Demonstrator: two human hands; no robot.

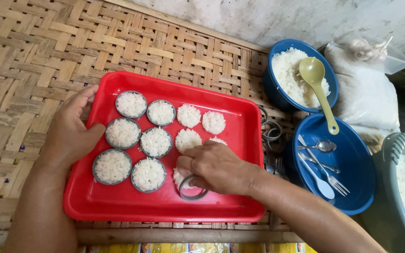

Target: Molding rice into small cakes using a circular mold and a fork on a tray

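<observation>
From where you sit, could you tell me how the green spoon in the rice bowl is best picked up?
Grip the green spoon by its handle end, which rests free over the rim of the lower blue bowl. Come from above on the near side: the scoop lies on rice, and the handle slopes toward you.

A tray point(118, 206) sits on a woven mat point(29, 51), holding rice rounds point(155, 142) in rows. The left hand point(69, 133) rests on its left edge; the right hand point(214, 166) is inside, holding a ring point(192, 193). To the right sit a rice bowl point(277, 89) and, nearer, a bowl of cutlery point(352, 187).
</observation>
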